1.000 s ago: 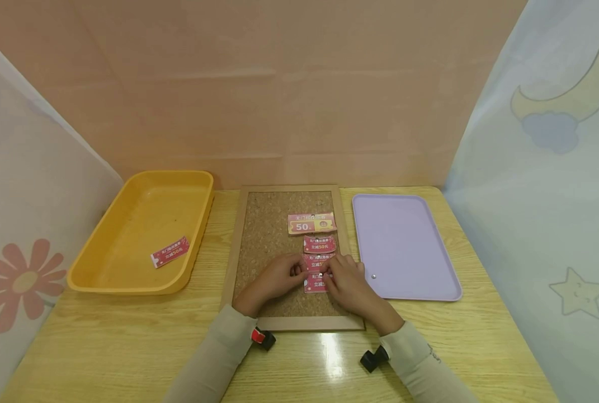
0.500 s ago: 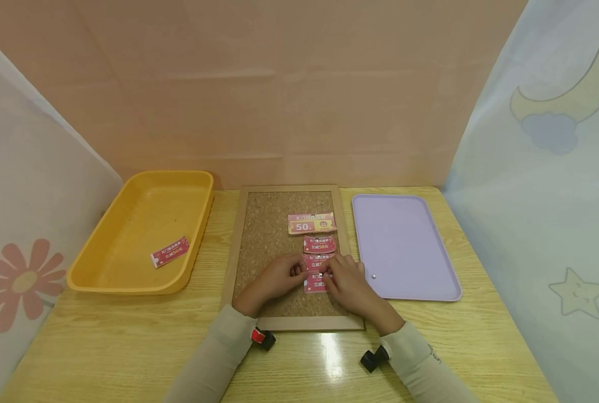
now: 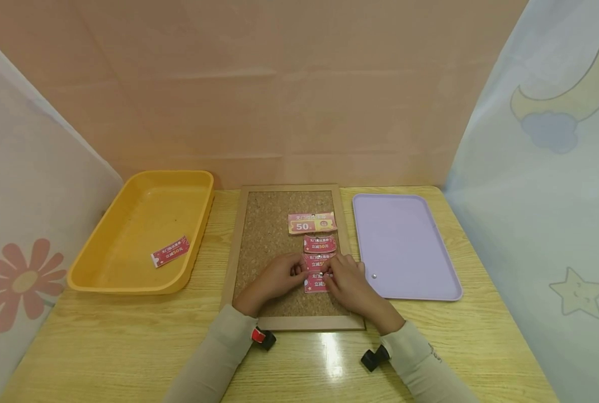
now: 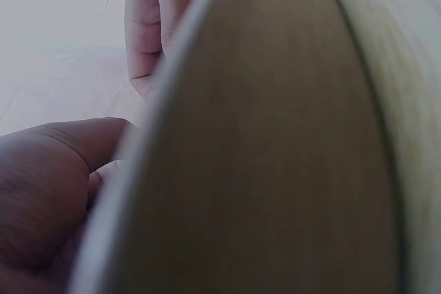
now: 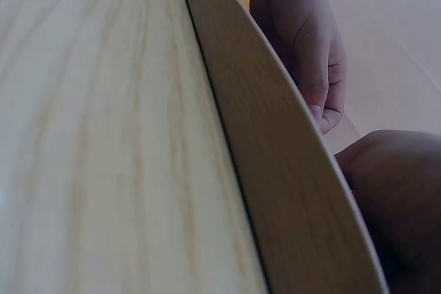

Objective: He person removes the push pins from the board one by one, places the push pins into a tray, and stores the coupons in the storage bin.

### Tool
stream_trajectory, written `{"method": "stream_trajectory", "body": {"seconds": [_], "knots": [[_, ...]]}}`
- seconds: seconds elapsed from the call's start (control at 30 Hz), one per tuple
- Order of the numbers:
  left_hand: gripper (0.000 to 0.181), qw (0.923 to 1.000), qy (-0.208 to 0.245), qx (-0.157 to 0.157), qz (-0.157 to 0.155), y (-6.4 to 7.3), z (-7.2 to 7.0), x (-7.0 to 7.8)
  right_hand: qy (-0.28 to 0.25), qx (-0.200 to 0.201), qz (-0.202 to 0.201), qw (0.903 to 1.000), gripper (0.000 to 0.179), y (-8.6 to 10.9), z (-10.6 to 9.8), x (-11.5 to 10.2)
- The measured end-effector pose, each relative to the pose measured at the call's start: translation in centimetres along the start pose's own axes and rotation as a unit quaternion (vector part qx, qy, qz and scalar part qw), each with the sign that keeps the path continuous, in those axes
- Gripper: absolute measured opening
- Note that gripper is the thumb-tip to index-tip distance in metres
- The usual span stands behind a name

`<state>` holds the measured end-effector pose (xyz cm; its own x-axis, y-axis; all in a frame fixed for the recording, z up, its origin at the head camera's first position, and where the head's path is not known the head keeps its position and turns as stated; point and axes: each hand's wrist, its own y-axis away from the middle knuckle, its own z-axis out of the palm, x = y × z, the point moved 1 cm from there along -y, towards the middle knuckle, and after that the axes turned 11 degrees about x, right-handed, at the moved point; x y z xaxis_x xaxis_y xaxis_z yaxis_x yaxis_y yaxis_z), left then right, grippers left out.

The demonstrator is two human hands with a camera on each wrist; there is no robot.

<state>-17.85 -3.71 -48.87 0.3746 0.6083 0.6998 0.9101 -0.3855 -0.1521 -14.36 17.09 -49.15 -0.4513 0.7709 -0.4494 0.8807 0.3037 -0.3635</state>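
In the head view, a column of red paper coupons lies on the framed corkboard (image 3: 261, 240), with a larger coupon (image 3: 311, 223) at the top. My left hand (image 3: 275, 278) has curled fingers and pinches the left edge of the lowest coupon (image 3: 314, 284). At that coupon's upper part, a silver thumbtack (image 3: 321, 274) sits between the thumb and index finger of my right hand (image 3: 352, 285). Other tacks dot the middle coupon (image 3: 319, 263) and the upper small coupon (image 3: 320, 244). The board's wooden frame (image 4: 241, 129) hides the fingertips in both wrist views.
A yellow tub (image 3: 143, 284) at the left holds one red coupon (image 3: 170, 251). To the right lies a lilac tray (image 3: 405, 240) with a single tack (image 3: 374, 276) near its front left corner. Fabric walls stand at the back and both sides.
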Motion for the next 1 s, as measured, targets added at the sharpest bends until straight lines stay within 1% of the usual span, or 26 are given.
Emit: {"method": "stream_trajectory", "body": {"seconds": [0.47, 1.0], "knots": [[0.014, 1.0, 0.002, -0.001, 0.003, 0.03, -0.01, -0.01, -0.01, -0.004, 0.003, 0.9999, 0.009, -0.01, -0.16, -0.1], [0.014, 1.0, 0.001, -0.002, 0.006, -0.07, 0.14, -0.25, -0.01, -0.002, -0.001, 0.9999, 0.009, -0.01, -0.15, -0.05]]}}
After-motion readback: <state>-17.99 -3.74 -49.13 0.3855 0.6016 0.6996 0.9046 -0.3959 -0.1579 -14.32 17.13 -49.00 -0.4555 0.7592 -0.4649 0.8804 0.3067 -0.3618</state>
